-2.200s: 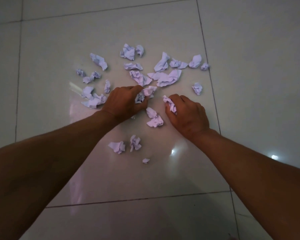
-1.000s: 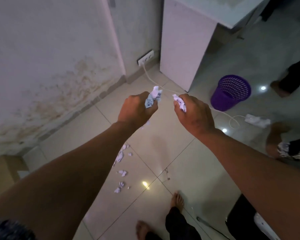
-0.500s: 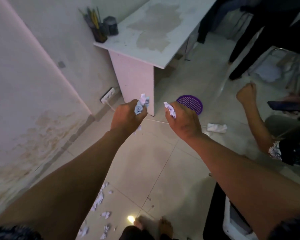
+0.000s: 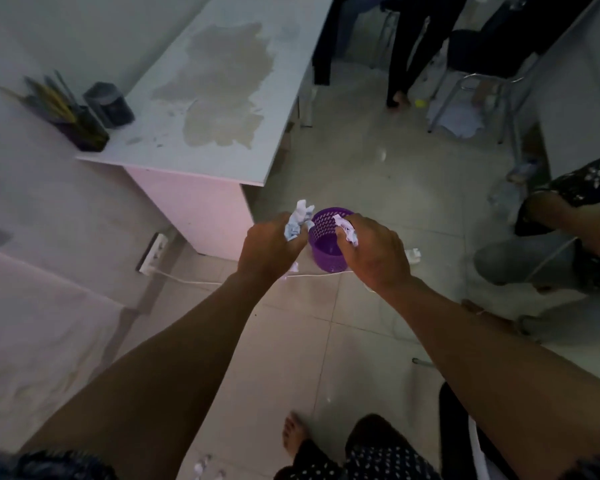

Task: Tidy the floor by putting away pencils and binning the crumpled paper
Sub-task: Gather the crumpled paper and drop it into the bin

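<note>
A purple mesh bin point(image 4: 326, 244) stands on the tiled floor beside the white desk. My left hand point(image 4: 271, 249) grips a wad of crumpled paper point(image 4: 297, 221) just left of the bin's rim. My right hand point(image 4: 374, 251) grips a smaller wad of crumpled paper point(image 4: 347, 232) at the rim's right side and hides part of the bin. Both fists hover above the bin, one on each side. A dark holder with pencils point(image 4: 80, 123) stands at the desk's near left corner. A few paper scraps point(image 4: 201, 467) lie on the floor near my feet.
The white desk point(image 4: 222, 98) fills the upper left, with a dark cup point(image 4: 110, 105) beside the pencil holder. A wall socket and white cable point(image 4: 174, 277) run along the floor behind the bin. A seated person's knees point(image 4: 568, 216) are at right; chair legs and standing legs are behind.
I have risen from the paper pile with a wad in each fist and moved toward the bin. The bin now lies directly under and between my hands.
</note>
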{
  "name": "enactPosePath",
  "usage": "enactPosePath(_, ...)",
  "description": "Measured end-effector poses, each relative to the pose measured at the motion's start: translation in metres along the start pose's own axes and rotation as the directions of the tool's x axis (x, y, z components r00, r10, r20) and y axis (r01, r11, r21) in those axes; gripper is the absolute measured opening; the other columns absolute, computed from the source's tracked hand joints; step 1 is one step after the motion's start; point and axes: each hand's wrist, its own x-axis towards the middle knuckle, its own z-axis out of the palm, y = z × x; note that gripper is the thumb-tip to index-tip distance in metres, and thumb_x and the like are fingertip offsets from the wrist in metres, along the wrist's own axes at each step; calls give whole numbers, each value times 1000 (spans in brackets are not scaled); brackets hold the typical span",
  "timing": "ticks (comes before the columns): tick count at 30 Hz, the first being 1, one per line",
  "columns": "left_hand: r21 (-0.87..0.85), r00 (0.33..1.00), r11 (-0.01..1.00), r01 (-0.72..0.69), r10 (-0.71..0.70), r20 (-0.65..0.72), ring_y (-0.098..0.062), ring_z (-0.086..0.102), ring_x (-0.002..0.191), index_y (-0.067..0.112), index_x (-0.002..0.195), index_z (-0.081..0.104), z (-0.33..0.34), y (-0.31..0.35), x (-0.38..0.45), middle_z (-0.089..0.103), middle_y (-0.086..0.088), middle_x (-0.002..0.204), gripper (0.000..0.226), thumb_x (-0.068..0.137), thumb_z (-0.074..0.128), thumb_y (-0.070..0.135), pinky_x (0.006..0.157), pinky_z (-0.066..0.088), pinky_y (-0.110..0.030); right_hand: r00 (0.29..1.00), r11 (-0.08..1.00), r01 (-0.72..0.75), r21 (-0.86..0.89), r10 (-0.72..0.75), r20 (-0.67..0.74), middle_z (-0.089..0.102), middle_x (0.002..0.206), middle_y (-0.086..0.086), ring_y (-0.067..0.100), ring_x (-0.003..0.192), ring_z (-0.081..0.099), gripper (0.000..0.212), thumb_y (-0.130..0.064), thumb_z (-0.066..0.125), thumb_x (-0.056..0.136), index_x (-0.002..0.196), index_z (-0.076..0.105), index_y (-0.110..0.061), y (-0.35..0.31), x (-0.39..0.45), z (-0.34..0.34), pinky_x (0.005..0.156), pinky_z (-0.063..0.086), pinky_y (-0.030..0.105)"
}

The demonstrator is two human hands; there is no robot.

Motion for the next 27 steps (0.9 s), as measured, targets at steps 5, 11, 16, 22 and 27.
enactPosePath(5,4,996,996,-92,92,17,-18,59,59,5,90,71,29,-2,73,73,-8,78,24,96,63,28,58,49,-24,998,998,-62,-33,61,-8,70,87,8,32,70,64,41,-45,35,93,103,63,-16,41,47,15,64,55,43)
enactPosePath(11,30,994,999,-33,30,101,-14,59,66,9,100,72,91,-14,162,75,-7,87,28,97,60,35,60,40,-20,997,997,-57,-58,61,57,70,86,6,29,69,65,35,-40,40,92,109,62,-18,109,120,35,61,56,41)
enactPosePath(16,65,990,995,79,-86,114,-16,58,63,9,93,72,154,-17,223,74,-8,82,29,96,62,36,57,37,-24,984,994,-95,-44,101,144,68,81,6,29,67,64,30,-38,43,92,100,61,-15,174,174,58,60,54,38)
enactPosePath(22,13,950,968,249,-247,189,-18,66,65,17,90,68,227,-52,277,72,-2,76,32,96,56,46,65,56,-32,964,991,-124,-45,131,232,68,77,7,23,61,62,20,-29,57,95,99,63,-10,241,219,113,57,38,25)
enactPosePath(27,49,938,952,302,-306,162,-19,58,58,17,80,65,296,-97,313,62,2,64,26,95,61,37,54,33,-23,941,988,-150,-32,153,303,68,83,6,25,69,65,25,-33,52,97,106,63,-12,289,245,191,63,51,33)
